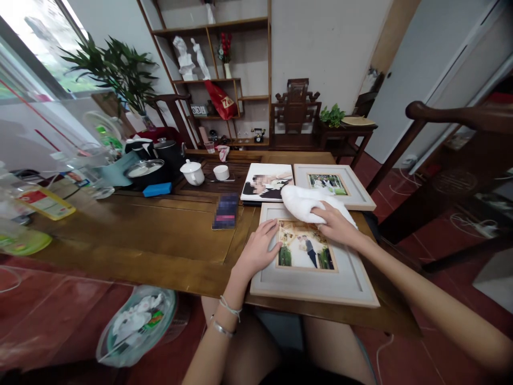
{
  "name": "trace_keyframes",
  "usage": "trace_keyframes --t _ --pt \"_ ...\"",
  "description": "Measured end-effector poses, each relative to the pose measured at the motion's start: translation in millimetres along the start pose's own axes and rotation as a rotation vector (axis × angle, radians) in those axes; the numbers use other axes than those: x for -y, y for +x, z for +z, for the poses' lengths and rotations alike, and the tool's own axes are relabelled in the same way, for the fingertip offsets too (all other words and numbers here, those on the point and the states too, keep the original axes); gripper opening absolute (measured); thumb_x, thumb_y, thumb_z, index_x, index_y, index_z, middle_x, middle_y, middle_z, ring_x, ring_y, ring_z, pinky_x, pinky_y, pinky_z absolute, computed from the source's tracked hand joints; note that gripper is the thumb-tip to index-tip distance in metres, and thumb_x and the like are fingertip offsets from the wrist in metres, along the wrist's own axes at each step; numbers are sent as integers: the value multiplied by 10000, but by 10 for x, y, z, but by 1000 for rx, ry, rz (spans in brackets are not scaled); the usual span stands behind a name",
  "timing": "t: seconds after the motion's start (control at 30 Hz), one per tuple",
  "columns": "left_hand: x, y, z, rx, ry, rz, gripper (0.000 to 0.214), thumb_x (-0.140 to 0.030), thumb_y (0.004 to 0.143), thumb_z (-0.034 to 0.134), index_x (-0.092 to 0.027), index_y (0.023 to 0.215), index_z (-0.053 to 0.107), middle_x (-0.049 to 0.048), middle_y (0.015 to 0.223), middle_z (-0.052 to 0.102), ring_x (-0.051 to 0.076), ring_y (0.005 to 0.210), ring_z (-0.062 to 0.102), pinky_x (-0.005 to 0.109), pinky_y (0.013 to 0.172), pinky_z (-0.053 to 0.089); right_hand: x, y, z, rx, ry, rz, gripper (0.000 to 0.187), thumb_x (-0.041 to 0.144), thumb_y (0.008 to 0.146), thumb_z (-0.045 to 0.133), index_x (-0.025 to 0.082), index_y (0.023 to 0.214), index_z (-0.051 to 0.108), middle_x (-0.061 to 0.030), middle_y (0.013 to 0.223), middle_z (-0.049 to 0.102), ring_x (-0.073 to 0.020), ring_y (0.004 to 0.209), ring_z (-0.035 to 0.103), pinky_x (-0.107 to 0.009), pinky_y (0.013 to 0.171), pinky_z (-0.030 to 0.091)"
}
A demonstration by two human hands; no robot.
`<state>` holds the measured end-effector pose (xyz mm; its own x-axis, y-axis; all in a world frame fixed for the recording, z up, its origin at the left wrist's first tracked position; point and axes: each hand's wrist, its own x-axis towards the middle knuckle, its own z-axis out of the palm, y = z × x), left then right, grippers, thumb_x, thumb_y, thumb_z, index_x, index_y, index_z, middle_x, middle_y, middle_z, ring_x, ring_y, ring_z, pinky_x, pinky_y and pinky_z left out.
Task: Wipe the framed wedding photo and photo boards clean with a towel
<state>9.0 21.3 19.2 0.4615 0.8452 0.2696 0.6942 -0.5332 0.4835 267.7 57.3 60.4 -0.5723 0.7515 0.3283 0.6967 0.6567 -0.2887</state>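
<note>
A framed photo (344, 278) lies flat at the near edge of the wooden table (160, 235). My left hand (258, 251) rests on the frame's left side with its fingers spread flat. My right hand (334, 224) presses a white cloth (302, 202) onto the glass at the top of the picture, fingers lying over the cloth. Behind this frame lie a second framed photo (352, 192) and an unframed photo print (264, 182).
A phone (225, 211) lies on the table left of the frames. Farther back stand a tea tray with cups (220, 172), a white pot (192, 172), kettles and bottles. A bin (136, 326) with waste sits on the floor at left. A dark wooden chair (452, 133) stands at right.
</note>
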Motion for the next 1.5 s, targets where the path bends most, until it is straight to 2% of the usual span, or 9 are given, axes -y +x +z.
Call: trace_keyframes --t 0.17,0.4,0.5,0.67,0.9,1.07,1.27,1.4,1.5 --pt "-16 2 -16 5 -12 7 398 -238 907 444 -165 1291 523 115 1410 472 246 1354 358 464 1104 358 487 -199 106 153 -10 29 632 10 647 403 218 1222 564 -124 1261 537 -293 1183 457 -521 976 373" --pt "28 10 20 6 -21 -6 429 -204 932 368 -172 1348 468 114 1429 456 230 1357 358 463 1112 349 1421 -762 18 275 -163 -88 510 204 703 604 303 1202 569 -113 1223 572 -363 1214 423 -696 1055 -15" --pt "56 3 27 9 -48 6 459 -190 908 416 -204 1366 447 101 1448 434 229 1365 347 465 1114 344 1611 -749 154 261 -197 -151 505 337 734 667 287 1225 562 -158 1297 522 -381 1228 399 -682 1054 81" --pt "118 -2 52 18 -74 21 600 -64 827 413 -243 1399 395 80 1474 401 210 1380 324 478 1118 330 1689 -662 462 127 -302 -103 358 301 838 592 313 1195 597 -156 1307 517 -355 1179 445 -574 962 312" --pt "153 11 76 23 -58 32 586 -41 824 386 -223 1380 422 89 1467 409 206 1379 325 477 1109 348 1847 -539 550 124 -379 -57 246 241 891 518 289 1087 659 -129 1110 597 -305 1011 501 -480 813 405" --pt "63 9 43 -21 -15 20 434 -192 923 379 -188 1348 465 108 1424 462 219 1352 370 455 1107 356 1598 -542 359 190 -385 -28 254 197 813 595 258 1045 675 -131 1083 601 -330 1039 495 -479 831 404" --pt "34 5 41 -14 19 24 419 -260 936 384 -165 1334 473 119 1416 470 228 1350 372 449 1100 364 778 -594 -18 238 -432 56 543 24 651 529 246 1132 649 -130 1197 566 -340 1116 466 -504 927 382" --pt "24 -2 31 -23 22 19 424 -254 933 394 -173 1343 461 110 1434 451 229 1355 369 436 1107 354 345 -322 -80 152 -372 -20 612 -14 645 452 214 1190 609 -124 1311 506 -335 1241 381 -524 1010 318" --pt "2 -2 12 -24 21 24 407 -255 926 414 -174 1318 484 111 1425 457 242 1345 382 437 1095 368 284 58 18 112 -221 -120 584 11 658 466 172 1206 589 -148 1311 513 -321 1276 356 -497 1015 327"
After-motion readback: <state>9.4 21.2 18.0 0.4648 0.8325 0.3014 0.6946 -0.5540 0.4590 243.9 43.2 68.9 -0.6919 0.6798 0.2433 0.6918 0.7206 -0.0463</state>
